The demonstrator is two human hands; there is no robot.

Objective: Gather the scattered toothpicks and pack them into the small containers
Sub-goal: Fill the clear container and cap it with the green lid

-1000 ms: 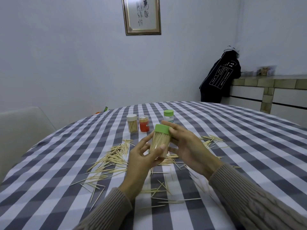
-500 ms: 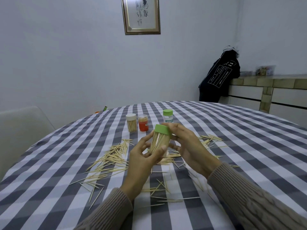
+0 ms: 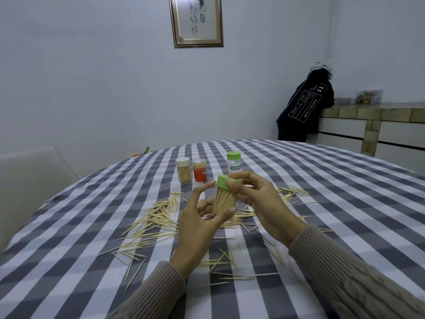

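- A small clear plastic container [image 3: 223, 202] packed with pale wooden toothpicks is held tilted above the table, near the middle of the view, with a light green round cap [image 3: 222, 184] on its upper end.
- The left hand [image 3: 197, 229] grasps the lower body of this container, thumb on the near side and fingers curled behind it.
- The right hand [image 3: 262, 203] has its fingertips curled over the green cap, gripping it from the right.
- Loose wooden toothpicks [image 3: 158, 217] lie scattered on the cloth beneath and around both hands: a dense spread to the left, a smaller bunch to the right beyond the right hand, and a few strays close to the sleeves.
- Three more small containers stand upright in a row farther back on the table: a clear jar with a white lid [image 3: 183, 169] full of toothpicks, a jar with an orange label [image 3: 199, 170] just beside it, and a white bottle with a green cap [image 3: 234, 162] to the right, partly behind the right hand's fingers.
- All of this is over a round table covered in a grey-and-white checked cloth [image 3: 322, 203].
- Both forearms wear brown knitted sleeves [image 3: 345, 277].
- A pale chair [image 3: 27, 176] stands at the table's left edge.
- A framed calligraphy picture [image 3: 196, 20] hangs on the far wall.
- Another person in a black jacket [image 3: 303, 107] leans on a tiled counter [image 3: 372, 111] at the back right.
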